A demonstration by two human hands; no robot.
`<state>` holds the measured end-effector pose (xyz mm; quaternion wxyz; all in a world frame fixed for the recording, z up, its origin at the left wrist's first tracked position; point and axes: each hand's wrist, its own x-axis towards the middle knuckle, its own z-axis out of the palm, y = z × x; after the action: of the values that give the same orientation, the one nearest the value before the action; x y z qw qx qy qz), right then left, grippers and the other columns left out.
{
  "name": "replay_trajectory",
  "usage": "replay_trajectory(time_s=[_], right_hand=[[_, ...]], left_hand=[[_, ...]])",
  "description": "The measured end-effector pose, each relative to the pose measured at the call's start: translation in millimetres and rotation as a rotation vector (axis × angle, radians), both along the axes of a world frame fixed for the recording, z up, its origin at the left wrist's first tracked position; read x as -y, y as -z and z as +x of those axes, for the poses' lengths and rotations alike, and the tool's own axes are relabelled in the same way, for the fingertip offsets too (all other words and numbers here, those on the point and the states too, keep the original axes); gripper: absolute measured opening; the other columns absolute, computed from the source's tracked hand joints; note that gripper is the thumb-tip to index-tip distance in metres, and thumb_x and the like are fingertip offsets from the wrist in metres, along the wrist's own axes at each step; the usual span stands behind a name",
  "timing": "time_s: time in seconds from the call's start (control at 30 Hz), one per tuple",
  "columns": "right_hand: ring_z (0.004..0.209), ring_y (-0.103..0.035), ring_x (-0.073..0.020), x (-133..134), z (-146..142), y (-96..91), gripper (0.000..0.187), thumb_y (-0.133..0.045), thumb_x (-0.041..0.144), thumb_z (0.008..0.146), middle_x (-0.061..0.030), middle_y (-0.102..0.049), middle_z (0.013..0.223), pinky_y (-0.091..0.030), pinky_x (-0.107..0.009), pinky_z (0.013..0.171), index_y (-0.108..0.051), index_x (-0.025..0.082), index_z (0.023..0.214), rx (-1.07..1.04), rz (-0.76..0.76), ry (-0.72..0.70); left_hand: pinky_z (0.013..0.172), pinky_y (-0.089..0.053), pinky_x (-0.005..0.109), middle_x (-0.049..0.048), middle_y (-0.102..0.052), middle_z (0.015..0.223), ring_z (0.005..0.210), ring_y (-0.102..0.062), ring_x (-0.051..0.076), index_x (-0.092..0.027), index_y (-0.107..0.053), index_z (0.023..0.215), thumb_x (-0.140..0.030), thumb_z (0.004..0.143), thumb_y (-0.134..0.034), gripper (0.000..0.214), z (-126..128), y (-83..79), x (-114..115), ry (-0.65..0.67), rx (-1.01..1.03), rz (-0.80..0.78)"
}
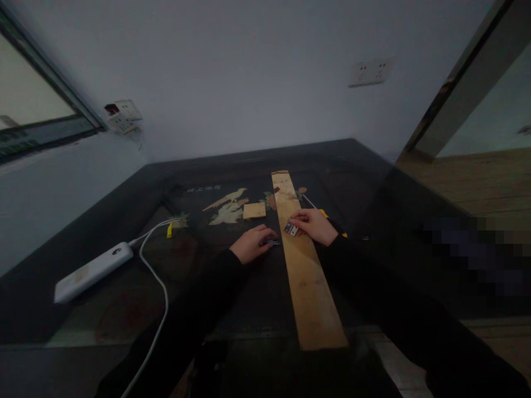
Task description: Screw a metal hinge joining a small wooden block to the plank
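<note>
Between the fingers of my right hand (314, 224) is a small metal hinge (292, 228) with holes in its leaf, tilted just over a long wooden board (309, 276). The board lies lengthwise on the dark table and reaches past its near edge. My left hand (253, 244) rests left of the board, its fingers curled in a pinch at some small shiny metal pieces (272, 241) that look like screws. Behind the left hand lies a small square wooden block (254, 210). A screwdriver (310, 203) with a yellow part lies right of the board, partly hidden by my right hand.
On the left of the table (199, 276) lies a white power bank (94, 271). Its white cable (164, 287) runs down past my left arm; a yellow tag (169, 230) sits near the cable's far end. A wall with sockets (370, 72) stands behind the table.
</note>
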<state>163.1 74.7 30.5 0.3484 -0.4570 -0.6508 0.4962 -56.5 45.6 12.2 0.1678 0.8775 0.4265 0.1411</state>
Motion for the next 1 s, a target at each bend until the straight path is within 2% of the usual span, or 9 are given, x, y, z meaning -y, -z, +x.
replay_trajectory(time_s=[0.23,0.47,0.57,0.77,0.9,1.0], right_hand=[[0.053,-0.059,-0.0111,0.1,0.1,7.2,0.016,-0.061,0.024,0.076,-0.0039,-0.066,0.069,-0.05,-0.024,0.051,-0.063,0.012,0.086,0.009,0.028,-0.038],[0.065,-0.061,-0.0114,3.3,1.4,4.2,0.023,-0.051,0.022,0.083,-0.0075,-0.067,0.087,-0.05,-0.024,0.057,-0.064,0.012,0.098,0.025,0.022,-0.085],[0.062,-0.059,-0.0108,5.1,0.9,4.4,0.023,-0.051,0.022,0.083,-0.0051,-0.066,0.082,-0.048,-0.024,0.056,-0.063,0.013,0.1,0.01,0.016,-0.063],[0.057,-0.057,-0.0096,8.3,-0.6,7.7,0.023,-0.055,0.02,0.081,0.001,-0.06,0.069,-0.047,-0.023,0.056,-0.058,0.014,0.103,0.005,0.043,0.023],[0.063,-0.06,-0.0109,8.4,0.2,10.2,0.021,-0.055,0.017,0.081,-0.0013,-0.064,0.075,-0.048,-0.024,0.061,-0.06,0.015,0.101,0.079,0.101,0.025],[0.07,-0.063,-0.0128,8.4,0.7,10.9,0.021,-0.054,0.016,0.081,-0.0036,-0.068,0.081,-0.048,-0.026,0.064,-0.063,0.016,0.099,0.116,0.142,0.018]], left_hand=[[0.071,-0.044,0.025,0.0038,-0.054,0.097,0.078,-0.054,0.013,-0.021,-0.06,0.103,-0.016,0.084,-0.051,0.022,-3.8,-6.7,8.7,0.077,0.036,-0.075],[0.085,-0.045,0.031,0.0064,-0.056,0.101,0.093,-0.055,0.018,-0.019,-0.06,0.102,-0.016,0.081,-0.054,0.022,-2.1,-8.0,14.5,0.088,0.114,-0.123],[0.086,-0.045,0.032,0.0067,-0.057,0.102,0.095,-0.054,0.019,-0.019,-0.059,0.103,-0.017,0.079,-0.058,0.024,0.1,-8.0,14.7,0.052,0.15,-0.123],[0.072,-0.044,0.027,0.004,-0.058,0.089,0.074,-0.052,0.014,-0.017,-0.058,0.098,-0.015,0.083,-0.051,0.017,0.0,-2.1,10.5,-0.088,0.219,-0.104],[0.069,-0.043,0.025,0.0021,-0.059,0.084,0.073,-0.053,0.013,-0.018,-0.058,0.098,-0.016,0.086,-0.047,0.016,-6.6,7.1,4.0,-0.207,0.271,-0.049],[0.067,-0.043,0.024,0.002,-0.06,0.083,0.073,-0.054,0.013,-0.018,-0.058,0.099,-0.017,0.087,-0.046,0.017,-9.9,10.6,0.9,-0.237,0.283,-0.043]])
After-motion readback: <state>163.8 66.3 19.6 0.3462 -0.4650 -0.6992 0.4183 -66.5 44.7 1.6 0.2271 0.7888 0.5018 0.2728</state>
